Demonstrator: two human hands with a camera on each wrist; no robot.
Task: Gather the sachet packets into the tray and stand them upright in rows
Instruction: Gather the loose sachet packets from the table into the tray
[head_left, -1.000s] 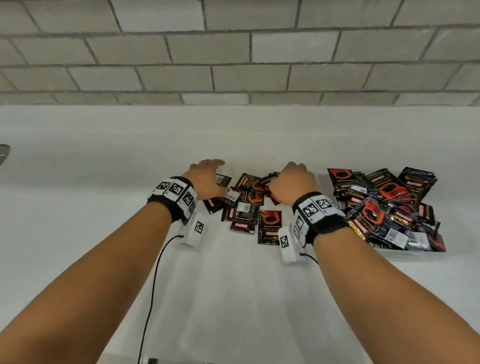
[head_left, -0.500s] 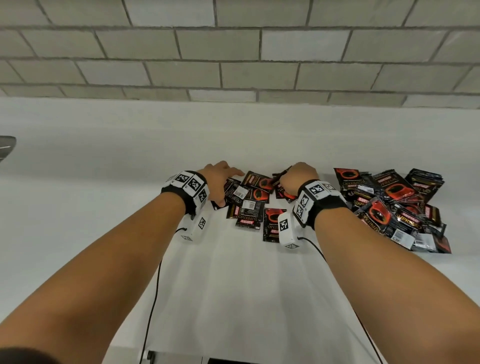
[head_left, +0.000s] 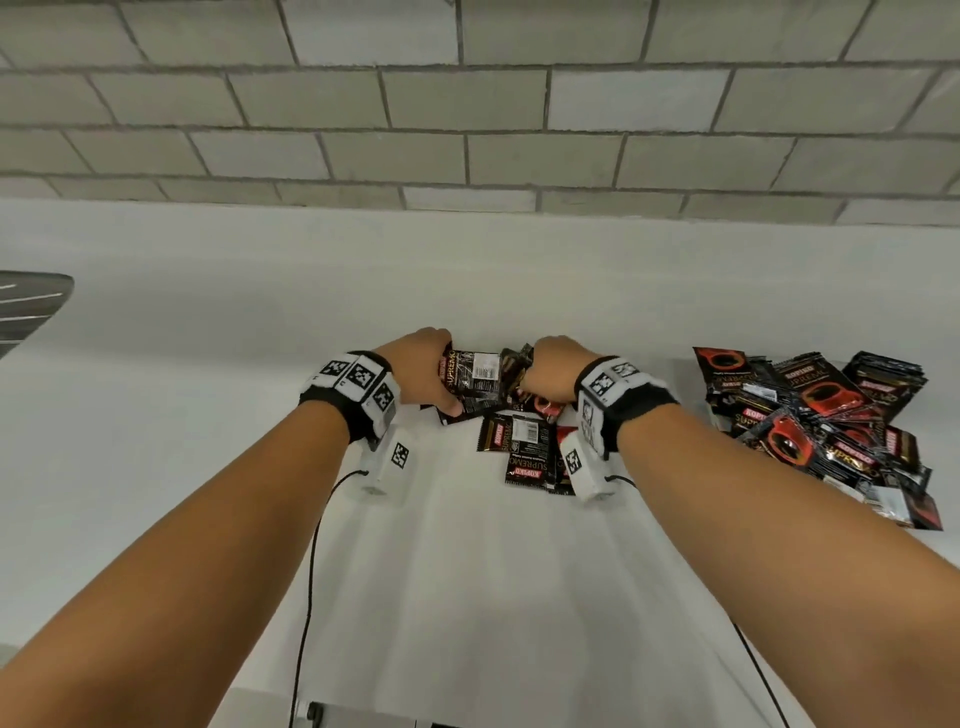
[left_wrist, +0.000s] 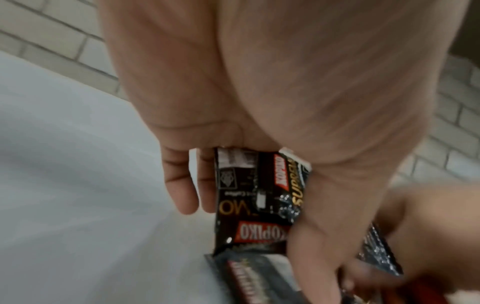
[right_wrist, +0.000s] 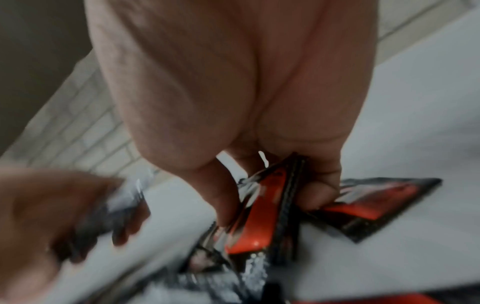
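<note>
My left hand (head_left: 423, 371) grips a bunch of black sachets (head_left: 475, 379) raised on edge; the left wrist view shows the thumb and fingers round the sachets (left_wrist: 257, 197). My right hand (head_left: 553, 371) grips a few red-and-black sachets (right_wrist: 262, 207) between thumb and fingers, just right of the left hand. Below both hands, loose sachets (head_left: 522, 449) lie flat on the white table. A heap of sachets (head_left: 821, 421) fills the white tray (head_left: 688, 366) at the right; only a bit of its rim shows.
The white table (head_left: 467, 597) runs up to a grey brick wall (head_left: 467, 104). A dark grey object (head_left: 26, 306) pokes in at the left edge. Black cables (head_left: 306, 597) hang from the wrist cameras across the table.
Both hands have closed round sachets from the loose pile and lifted them on edge. The hands have drawn nearer together, and fewer sachets lie flat between them.
</note>
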